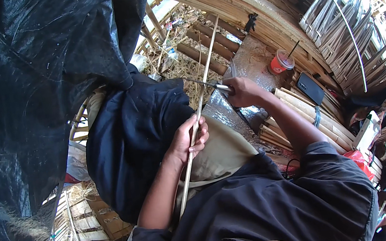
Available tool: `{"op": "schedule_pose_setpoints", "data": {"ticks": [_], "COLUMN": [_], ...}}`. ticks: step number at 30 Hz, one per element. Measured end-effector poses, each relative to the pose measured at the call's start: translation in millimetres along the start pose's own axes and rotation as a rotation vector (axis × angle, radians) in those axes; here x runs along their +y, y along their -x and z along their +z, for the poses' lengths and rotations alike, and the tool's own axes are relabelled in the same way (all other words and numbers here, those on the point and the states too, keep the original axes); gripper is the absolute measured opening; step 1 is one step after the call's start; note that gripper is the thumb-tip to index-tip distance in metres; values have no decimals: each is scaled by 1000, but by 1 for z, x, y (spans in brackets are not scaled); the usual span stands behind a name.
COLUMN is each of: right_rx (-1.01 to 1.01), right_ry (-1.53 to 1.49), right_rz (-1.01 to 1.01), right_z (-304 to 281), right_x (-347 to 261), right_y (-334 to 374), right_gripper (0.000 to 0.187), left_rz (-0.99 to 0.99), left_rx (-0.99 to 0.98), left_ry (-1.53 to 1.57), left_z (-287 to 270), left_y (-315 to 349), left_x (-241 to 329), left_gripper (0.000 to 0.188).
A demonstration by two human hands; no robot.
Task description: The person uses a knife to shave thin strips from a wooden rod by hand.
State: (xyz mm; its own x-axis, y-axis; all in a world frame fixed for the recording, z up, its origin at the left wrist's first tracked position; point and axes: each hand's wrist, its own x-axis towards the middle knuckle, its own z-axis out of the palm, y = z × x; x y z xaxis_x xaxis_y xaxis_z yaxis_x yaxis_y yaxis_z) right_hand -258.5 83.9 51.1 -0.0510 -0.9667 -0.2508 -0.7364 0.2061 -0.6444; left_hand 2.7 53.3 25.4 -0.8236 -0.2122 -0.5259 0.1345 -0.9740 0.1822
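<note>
A long, thin bamboo strip (210,56) runs slantwise from beside my body, past my lap, to a point beyond my knees. My left hand (189,139) is closed around it near the middle, with fingers curled over the strip. In my right hand (245,92) is a knife (221,87), gripped by its handle. Its narrow dark blade points left and crosses the strip a little beyond my left hand. Whether the edge touches the strip I cannot tell.
To the right are a red cup (280,62) with lid and straw, a dark phone (309,88) and tied bamboo pieces (326,121). Thin strips (341,29) hang farther right. A black tarp (51,67) covers the left. Shavings (183,30) litter the ground by bamboo poles (202,57).
</note>
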Motion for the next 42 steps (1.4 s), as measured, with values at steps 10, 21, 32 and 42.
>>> {"op": "schedule_pose_setpoints", "data": {"ticks": [10,21,32,42], "right_rx": [-106,-118,-86,-46], "right_ry": [378,408,530,645], "right_rz": [105,169,22,263], "right_z": [22,-1,17,-17], "right_x": [3,-28,-16,39], "right_y": [-20,-12,-9,-57], "right_gripper": [32,21,16,18], "left_rz": [-78,-91,5,27], "left_rx": [-47,-110,-41,38], "left_ry": [-121,-222,-282,-245], "left_z": [-15,-11,-8,-5], "left_y": [-7,-3,-5,-8], "left_x": [1,3,-5,-11], "left_gripper": [31,31,33,28]}}
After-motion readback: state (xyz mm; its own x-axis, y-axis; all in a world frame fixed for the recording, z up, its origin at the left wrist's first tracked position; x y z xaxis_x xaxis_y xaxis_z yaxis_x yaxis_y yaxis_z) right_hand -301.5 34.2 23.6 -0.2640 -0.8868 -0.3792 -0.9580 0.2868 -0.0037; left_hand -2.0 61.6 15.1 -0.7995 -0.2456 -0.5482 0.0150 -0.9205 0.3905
